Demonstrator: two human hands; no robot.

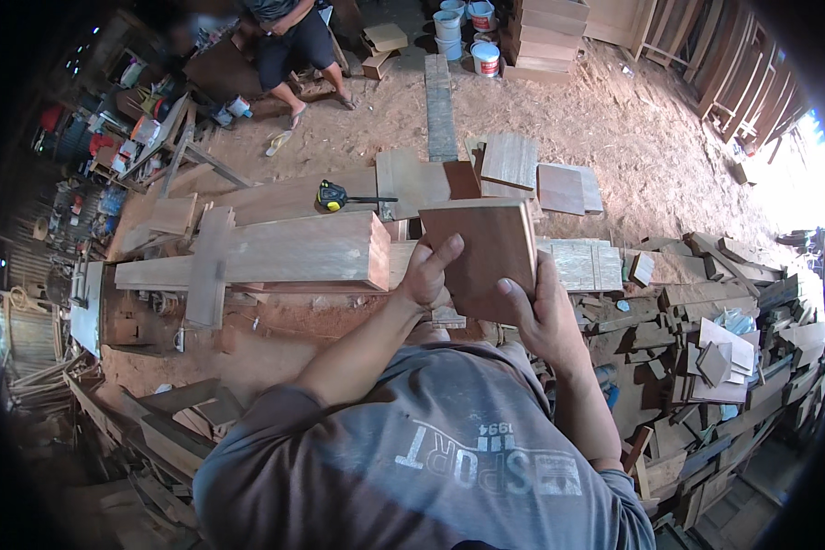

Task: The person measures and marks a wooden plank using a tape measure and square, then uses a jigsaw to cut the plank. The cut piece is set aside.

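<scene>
My left hand [431,270] and my right hand [541,307] both grip a reddish-brown square wooden board [477,247], held up over the bench, with both thumbs on its front face and paler layered edges showing at its top and right side. Behind it, a black and yellow tape measure [333,196] lies on a long plank [266,197]. A long pale wooden box piece [302,247] lies to the left of my hands, crossed by a narrower plank [206,275]. Several small boards [509,160] are stacked just beyond the held board.
A co-worker's legs [298,64] are at upper left, near white buckets [486,60] and stacked boxes [545,32]. Piles of wood offcuts [724,357] crowd the right, more scrap [192,403] lies at lower left, and a cluttered wooden stand [156,137] is at far left.
</scene>
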